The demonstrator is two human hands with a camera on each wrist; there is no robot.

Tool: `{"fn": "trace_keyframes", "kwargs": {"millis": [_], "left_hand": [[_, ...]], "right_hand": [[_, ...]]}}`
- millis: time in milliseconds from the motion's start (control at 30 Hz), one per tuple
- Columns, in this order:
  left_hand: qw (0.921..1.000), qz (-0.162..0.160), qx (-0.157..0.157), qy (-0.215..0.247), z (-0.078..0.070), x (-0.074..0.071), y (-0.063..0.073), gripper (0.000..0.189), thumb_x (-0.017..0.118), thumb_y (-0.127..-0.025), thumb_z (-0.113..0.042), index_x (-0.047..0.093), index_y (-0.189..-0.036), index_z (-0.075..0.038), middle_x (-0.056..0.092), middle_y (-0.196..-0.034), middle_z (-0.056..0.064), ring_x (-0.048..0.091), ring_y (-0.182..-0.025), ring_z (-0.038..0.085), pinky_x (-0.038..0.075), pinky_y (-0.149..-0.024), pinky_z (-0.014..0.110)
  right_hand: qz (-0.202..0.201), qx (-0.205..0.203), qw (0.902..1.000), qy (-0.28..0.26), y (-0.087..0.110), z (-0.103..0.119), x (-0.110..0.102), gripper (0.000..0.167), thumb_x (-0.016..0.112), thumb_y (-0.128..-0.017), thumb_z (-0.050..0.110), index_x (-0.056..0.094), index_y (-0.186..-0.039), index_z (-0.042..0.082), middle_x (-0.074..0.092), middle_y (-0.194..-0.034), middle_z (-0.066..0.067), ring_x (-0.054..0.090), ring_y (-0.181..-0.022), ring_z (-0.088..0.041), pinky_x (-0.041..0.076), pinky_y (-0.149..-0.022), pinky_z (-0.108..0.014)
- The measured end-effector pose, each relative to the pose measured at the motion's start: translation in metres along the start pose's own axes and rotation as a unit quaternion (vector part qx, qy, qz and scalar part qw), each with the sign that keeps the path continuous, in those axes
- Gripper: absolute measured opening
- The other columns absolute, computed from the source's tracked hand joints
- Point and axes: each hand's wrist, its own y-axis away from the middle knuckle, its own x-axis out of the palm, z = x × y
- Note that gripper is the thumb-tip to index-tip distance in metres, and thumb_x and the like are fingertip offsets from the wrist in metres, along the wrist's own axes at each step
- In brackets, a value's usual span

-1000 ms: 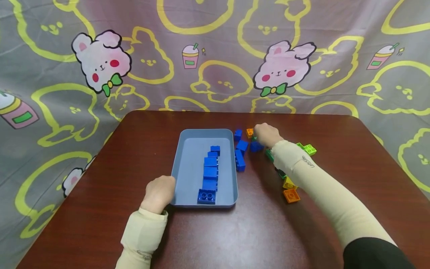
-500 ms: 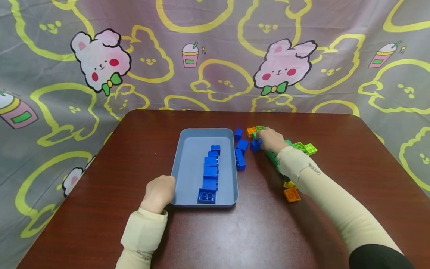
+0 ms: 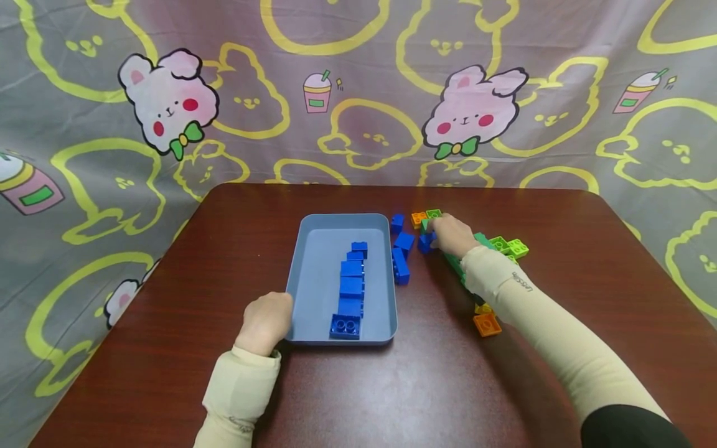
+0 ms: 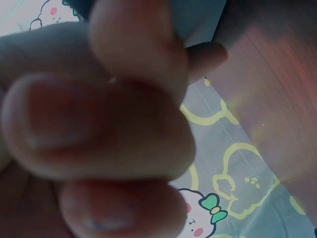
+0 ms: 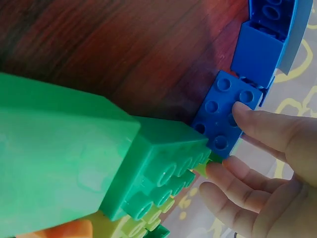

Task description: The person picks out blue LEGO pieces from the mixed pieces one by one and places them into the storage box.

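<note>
My left hand (image 3: pixel 263 323) grips the near left rim of a blue-grey tray (image 3: pixel 313 280), its fingers curled in the left wrist view. Inside the tray runs a column of blue bricks (image 3: pixel 351 286). Beyond the tray's right side, my right hand (image 3: pixel 454 235) reaches among loose bricks. It pinches a blue toy brick (image 5: pixel 213 121), thumb on the studded face and index finger mostly hidden behind it. Green bricks (image 5: pixel 163 144) stand close beside that brick, near the other fingers.
More blue bricks (image 3: pixel 400 266) lie along the tray's right edge. An orange brick (image 3: pixel 419 219) sits at the back. Lime bricks (image 3: pixel 518 249) are right of the wrist, and an orange brick (image 3: pixel 487 324) lies below the forearm. A patterned cloth (image 3: pixel 370 81) hangs behind the table.
My right hand has shifted slightly right and nearer, uncovering a lime brick at the back, then stayed almost still at the blue brick. My left hand and the tray have not moved.
</note>
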Motion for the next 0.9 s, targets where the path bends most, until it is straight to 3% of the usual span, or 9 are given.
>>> {"fn": "trace_keyframes", "kwargs": {"millis": [600,900], "left_hand": [[1.0,0.001,-0.001,0.002,0.001,0.001,0.001,0.02,0.047,-0.08,0.005,0.062,-0.069,-0.002,0.062,-0.074,0.015,0.06,-0.063,0.029,0.044,-0.048,0.043],[1.0,0.001,0.0,0.004,0.002,0.001,0.0,0.021,0.047,-0.081,0.005,0.062,-0.069,-0.002,0.061,-0.072,0.015,0.059,-0.062,0.028,0.044,-0.047,0.042]], "right_hand": [[0.018,0.029,0.9994,0.004,-0.001,0.003,-0.008,0.018,0.069,-0.078,0.011,0.063,-0.089,-0.001,0.062,-0.083,-0.012,0.055,-0.071,-0.023,0.048,-0.066,-0.04],[-0.015,0.031,0.9994,-0.001,-0.002,0.015,-0.021,0.014,0.067,-0.078,0.011,0.058,-0.08,0.0,0.058,-0.073,-0.01,0.052,-0.063,-0.022,0.045,-0.057,-0.036]]}}
